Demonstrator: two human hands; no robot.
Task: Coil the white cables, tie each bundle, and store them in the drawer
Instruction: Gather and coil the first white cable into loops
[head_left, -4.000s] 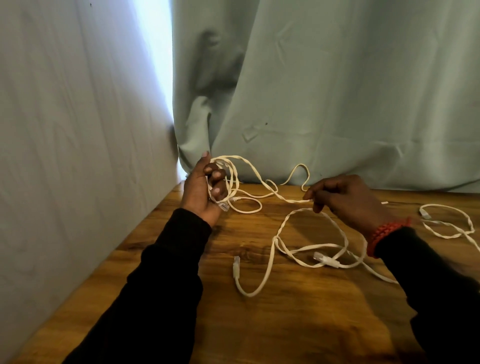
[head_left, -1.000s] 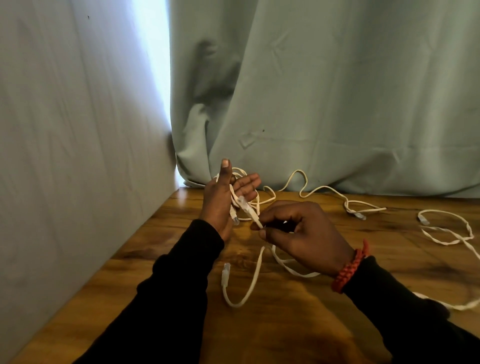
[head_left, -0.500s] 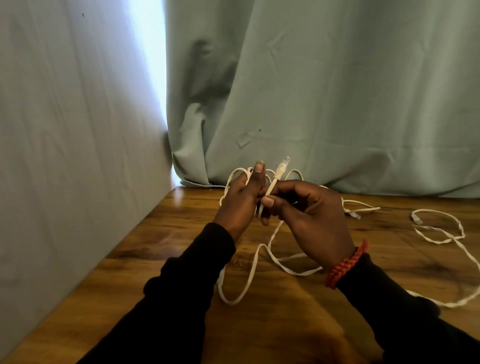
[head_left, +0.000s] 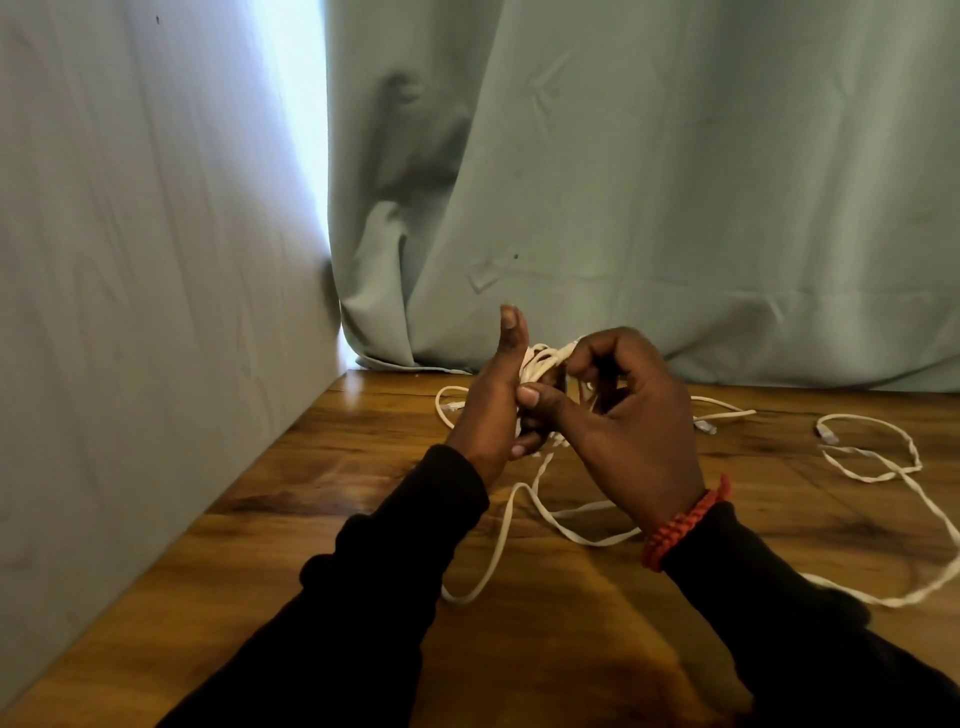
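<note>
Between both hands (head_left: 561, 410), coiled white cable (head_left: 540, 361) loops stand upright.

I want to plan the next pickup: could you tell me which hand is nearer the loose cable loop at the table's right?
Right. The right hand is closer to the loop, which lies to its right; the left hand is beyond it.

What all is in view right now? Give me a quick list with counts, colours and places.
coiled cable: one, white, between both hands, tail trailing onto the table
loose cable: one, white, on the table at the right
table: one, brown wood, under everything
curtain: one, pale green, behind the table
wall: one, pale, left side
bracelet: one, red, right wrist
left hand: holds the coil
right hand: pinches the cable
</note>
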